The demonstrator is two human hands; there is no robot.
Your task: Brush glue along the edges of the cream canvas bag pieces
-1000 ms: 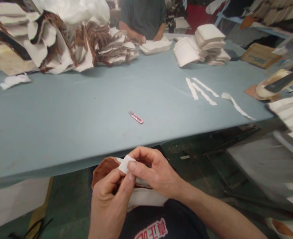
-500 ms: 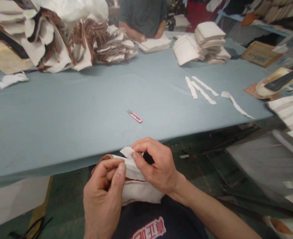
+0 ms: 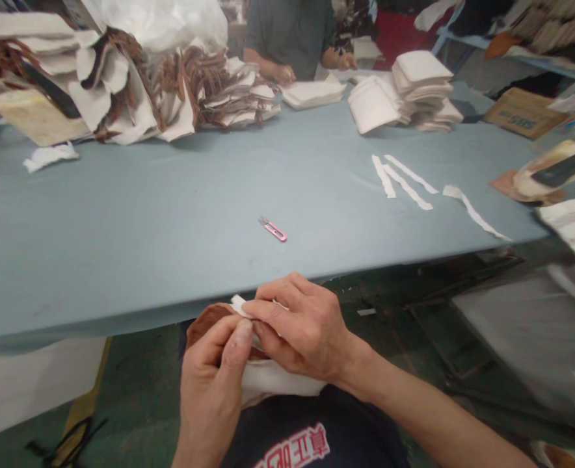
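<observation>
Over my lap, just off the table's front edge, a white and brown cloth piece (image 3: pixel 282 379) is held up. My left hand (image 3: pixel 216 370) pinches its upper edge between thumb and forefinger. Touching the left fingertips, my right hand (image 3: pixel 302 325) is closed on a narrow white strip (image 3: pixel 239 305), whose end sticks out above the fingers. The brown part of the cloth bulges up behind my left hand. Pink thread snips (image 3: pixel 273 229) lie on the table beyond my hands.
On the blue-grey table (image 3: pixel 146 214), loose white strips (image 3: pixel 408 186) lie to the right. Brown and white pieces (image 3: pixel 190 91) are heaped at the back left, with white stacks (image 3: pixel 421 84) at the back right. A person (image 3: pixel 290 39) is across the table.
My right fingers have moved left and down against my left fingertips, and less of the strip shows. The brown part shows more. Across the table, the person's hands have moved apart.
</observation>
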